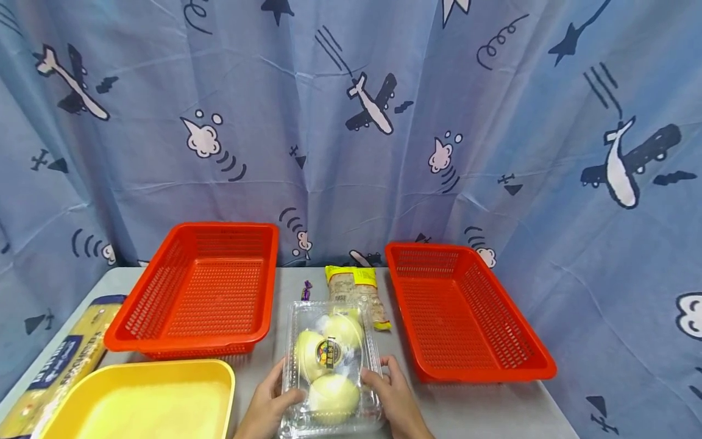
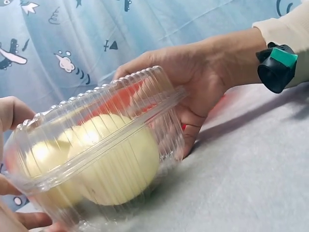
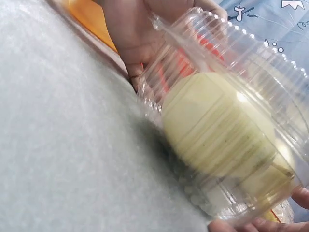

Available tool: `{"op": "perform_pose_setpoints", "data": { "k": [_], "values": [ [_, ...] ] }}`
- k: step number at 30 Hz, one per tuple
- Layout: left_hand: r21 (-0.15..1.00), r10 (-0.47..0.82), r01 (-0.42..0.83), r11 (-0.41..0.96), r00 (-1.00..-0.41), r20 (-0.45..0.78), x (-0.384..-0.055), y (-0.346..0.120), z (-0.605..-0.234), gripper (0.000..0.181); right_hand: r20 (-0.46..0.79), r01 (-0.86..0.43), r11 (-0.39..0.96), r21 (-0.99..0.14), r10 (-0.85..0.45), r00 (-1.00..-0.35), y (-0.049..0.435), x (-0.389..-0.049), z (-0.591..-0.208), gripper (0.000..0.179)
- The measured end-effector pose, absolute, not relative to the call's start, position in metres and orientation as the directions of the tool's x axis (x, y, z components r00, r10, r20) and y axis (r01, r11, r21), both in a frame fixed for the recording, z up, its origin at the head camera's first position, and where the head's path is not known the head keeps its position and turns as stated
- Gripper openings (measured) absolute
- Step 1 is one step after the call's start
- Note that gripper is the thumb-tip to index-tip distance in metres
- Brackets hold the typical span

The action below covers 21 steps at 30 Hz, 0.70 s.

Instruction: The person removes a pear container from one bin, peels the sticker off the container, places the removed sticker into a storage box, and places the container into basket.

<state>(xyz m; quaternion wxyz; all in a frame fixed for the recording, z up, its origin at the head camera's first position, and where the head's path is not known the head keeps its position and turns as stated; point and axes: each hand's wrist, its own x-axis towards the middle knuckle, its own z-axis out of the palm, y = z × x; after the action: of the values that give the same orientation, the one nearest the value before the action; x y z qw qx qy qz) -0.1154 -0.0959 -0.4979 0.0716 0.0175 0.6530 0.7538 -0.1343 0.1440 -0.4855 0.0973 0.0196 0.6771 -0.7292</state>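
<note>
A clear plastic clamshell box [image 1: 298, 314] of pale yellow round fruits [image 1: 334, 393], with a dark round label [image 1: 328, 353] on its lid, is between my two hands. My left hand [image 1: 270, 402] grips its left side, thumb on the lid edge. On the opposite side my right hand [image 1: 396, 399] holds it the same way, its thumb on top. Seen in the left wrist view, the box [image 2: 104, 96] is tilted over the grey tabletop, its lid closed. Fingers [image 3: 251, 226] reach under the box's lower edge in the right wrist view.
Red mesh baskets stand at left [image 1: 219, 299] and right [image 1: 460, 317]. A yellow tray [image 1: 148, 396] lies front left beside a long yellow package [image 1: 68, 360]. Behind the box are a purple-wrapped candy [image 1: 306, 290] and a yellow-topped bag [image 1: 356, 283]. A blue curtain [image 1: 340, 152] hangs behind.
</note>
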Motion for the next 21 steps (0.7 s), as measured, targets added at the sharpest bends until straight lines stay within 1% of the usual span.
{"op": "perform_pose_setpoints", "data": {
  "k": [3,8,10,18,21],
  "values": [
    [0.99,0.135,-0.06,-0.126,-0.99,-0.042,-0.116,-0.097,-0.5,0.079,-0.143,0.145,-0.023,-0.989,-0.095,-0.985,0.144,-0.135,-0.488,0.029],
    [0.997,0.108,-0.063,-0.046,-0.992,-0.058,-0.117,-0.095,-0.505,0.075,-0.109,0.107,0.043,-0.993,-0.04,-0.993,0.146,-0.137,-0.494,0.025],
    [0.997,0.101,-0.068,-0.038,-0.993,-0.064,-0.117,-0.093,-0.507,0.075,-0.101,0.099,0.064,-0.993,-0.028,-0.994,0.147,-0.138,-0.496,0.024],
    [0.997,0.084,-0.07,-0.04,-0.994,-0.066,-0.116,-0.093,-0.512,0.075,-0.075,0.063,0.17,-0.983,-0.062,-0.995,0.152,-0.141,-0.502,0.025],
    [0.997,0.08,-0.071,-0.037,-0.995,-0.068,-0.115,-0.095,-0.513,0.075,-0.072,0.059,0.181,-0.982,-0.064,-0.995,0.152,-0.142,-0.504,0.025]
  ]
}}
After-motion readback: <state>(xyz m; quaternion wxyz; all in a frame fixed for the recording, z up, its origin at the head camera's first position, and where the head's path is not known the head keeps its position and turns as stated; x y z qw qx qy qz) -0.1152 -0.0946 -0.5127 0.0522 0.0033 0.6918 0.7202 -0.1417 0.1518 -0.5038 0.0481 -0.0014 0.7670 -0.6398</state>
